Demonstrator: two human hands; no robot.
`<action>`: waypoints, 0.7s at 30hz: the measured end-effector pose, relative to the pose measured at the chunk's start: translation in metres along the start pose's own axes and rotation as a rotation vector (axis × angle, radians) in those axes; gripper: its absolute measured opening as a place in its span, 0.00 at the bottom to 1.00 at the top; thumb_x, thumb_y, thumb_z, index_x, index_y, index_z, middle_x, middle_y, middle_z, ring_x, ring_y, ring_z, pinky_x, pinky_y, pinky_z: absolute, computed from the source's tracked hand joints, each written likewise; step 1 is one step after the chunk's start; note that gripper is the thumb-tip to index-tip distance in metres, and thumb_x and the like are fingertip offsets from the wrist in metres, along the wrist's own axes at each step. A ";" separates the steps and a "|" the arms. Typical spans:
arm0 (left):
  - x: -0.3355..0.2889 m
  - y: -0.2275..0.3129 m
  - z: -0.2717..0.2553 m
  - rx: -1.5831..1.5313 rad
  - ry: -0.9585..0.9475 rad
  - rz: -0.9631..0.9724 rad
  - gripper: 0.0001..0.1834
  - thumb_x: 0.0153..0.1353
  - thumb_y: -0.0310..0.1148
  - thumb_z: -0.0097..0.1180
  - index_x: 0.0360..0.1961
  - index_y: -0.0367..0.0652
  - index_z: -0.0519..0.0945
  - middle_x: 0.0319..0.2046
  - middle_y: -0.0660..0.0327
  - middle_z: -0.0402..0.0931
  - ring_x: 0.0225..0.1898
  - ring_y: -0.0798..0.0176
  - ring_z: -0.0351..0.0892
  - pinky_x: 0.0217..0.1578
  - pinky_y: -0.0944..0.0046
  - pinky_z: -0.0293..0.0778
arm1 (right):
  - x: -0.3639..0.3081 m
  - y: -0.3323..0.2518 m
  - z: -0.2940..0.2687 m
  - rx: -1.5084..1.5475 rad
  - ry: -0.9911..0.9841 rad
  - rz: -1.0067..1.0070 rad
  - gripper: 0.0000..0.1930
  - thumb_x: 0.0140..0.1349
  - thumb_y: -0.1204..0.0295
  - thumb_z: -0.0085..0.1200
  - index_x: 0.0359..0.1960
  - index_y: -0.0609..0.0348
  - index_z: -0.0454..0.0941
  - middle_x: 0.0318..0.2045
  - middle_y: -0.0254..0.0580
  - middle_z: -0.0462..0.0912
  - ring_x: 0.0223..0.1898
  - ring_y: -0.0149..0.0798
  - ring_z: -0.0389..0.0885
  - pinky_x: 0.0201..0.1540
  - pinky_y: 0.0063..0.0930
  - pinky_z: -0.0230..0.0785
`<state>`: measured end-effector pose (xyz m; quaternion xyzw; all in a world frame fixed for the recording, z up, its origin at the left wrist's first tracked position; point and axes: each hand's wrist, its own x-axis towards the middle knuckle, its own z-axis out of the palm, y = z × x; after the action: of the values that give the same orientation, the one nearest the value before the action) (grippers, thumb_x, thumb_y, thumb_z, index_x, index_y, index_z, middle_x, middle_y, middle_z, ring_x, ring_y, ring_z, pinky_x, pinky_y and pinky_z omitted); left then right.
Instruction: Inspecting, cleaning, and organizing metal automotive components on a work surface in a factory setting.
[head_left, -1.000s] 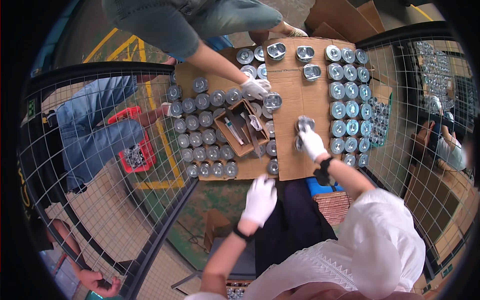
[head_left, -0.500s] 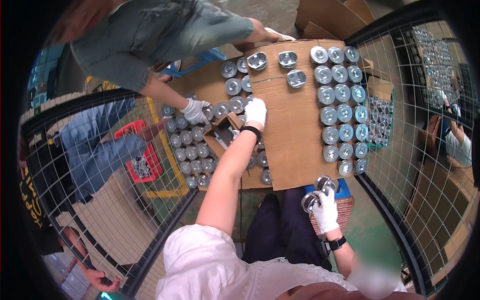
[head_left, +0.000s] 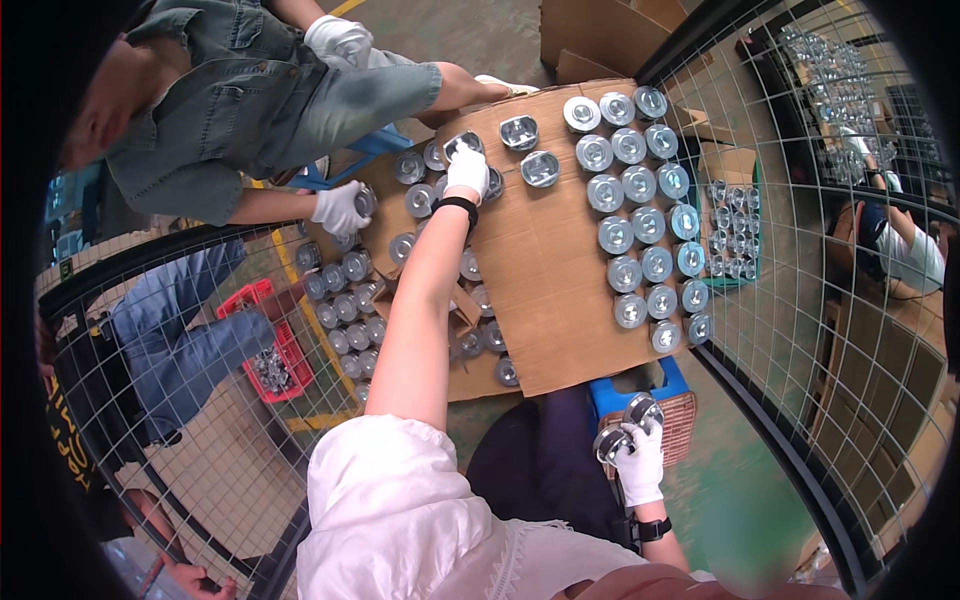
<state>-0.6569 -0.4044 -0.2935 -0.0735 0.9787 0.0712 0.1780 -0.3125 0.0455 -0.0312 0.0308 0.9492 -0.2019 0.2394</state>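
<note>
My left hand (head_left: 467,172), in a white glove, reaches to the far left corner of the cardboard sheet (head_left: 545,290). Its fingers close on the near edge of a metal piston (head_left: 462,142) there. Beside that piston stand two more with hollow ends up, a far piston (head_left: 519,132) and a nearer piston (head_left: 540,169). Low at the right, my gloved right hand (head_left: 639,470) holds two pistons off the table, an upper piston (head_left: 642,409) and a lower piston (head_left: 611,443). My left forearm partly covers a small open carton (head_left: 464,311).
Rows of pistons (head_left: 638,183) line the sheet's right side; more pistons (head_left: 350,305) stand at the left. Across the table, a co-worker's gloved hand (head_left: 341,208) grips a piston. Wire mesh panels (head_left: 770,330) flank both sides. A blue stool (head_left: 670,378) stands near my right hand.
My left hand has gone from beside the carton to the far piston. My right hand still holds its two pistons. The co-worker's hand has drawn back with a piston, and the view has shifted.
</note>
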 end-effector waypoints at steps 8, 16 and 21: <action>-0.189 0.074 -0.060 -0.423 0.054 0.118 0.13 0.45 0.39 0.62 0.14 0.43 0.74 0.25 0.49 0.76 0.34 0.46 0.76 0.41 0.50 0.71 | 0.028 -0.015 -0.028 -0.041 -0.131 -0.137 0.17 0.54 0.77 0.62 0.47 0.50 0.85 0.60 0.53 0.76 0.51 0.59 0.84 0.54 0.47 0.78; -0.564 0.105 -0.135 -0.890 0.045 -0.420 0.13 0.48 0.36 0.60 0.31 0.39 0.86 0.42 0.47 0.78 0.48 0.45 0.78 0.50 0.50 0.75 | 0.084 -0.111 -0.025 -0.271 -0.482 -0.685 0.18 0.52 0.76 0.62 0.47 0.55 0.86 0.61 0.62 0.75 0.61 0.60 0.77 0.65 0.45 0.72; -0.761 0.170 -0.122 -0.809 0.179 -1.090 0.14 0.47 0.39 0.62 0.33 0.45 0.89 0.36 0.48 0.83 0.39 0.47 0.83 0.44 0.50 0.78 | 0.035 -0.192 0.032 -0.433 -0.712 -1.195 0.15 0.53 0.75 0.61 0.44 0.59 0.88 0.59 0.63 0.78 0.63 0.60 0.75 0.68 0.44 0.68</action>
<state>-0.0225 -0.1677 0.1123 -0.6221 0.7094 0.3249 0.0654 -0.3588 -0.1443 -0.0029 -0.6085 0.6871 -0.1037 0.3832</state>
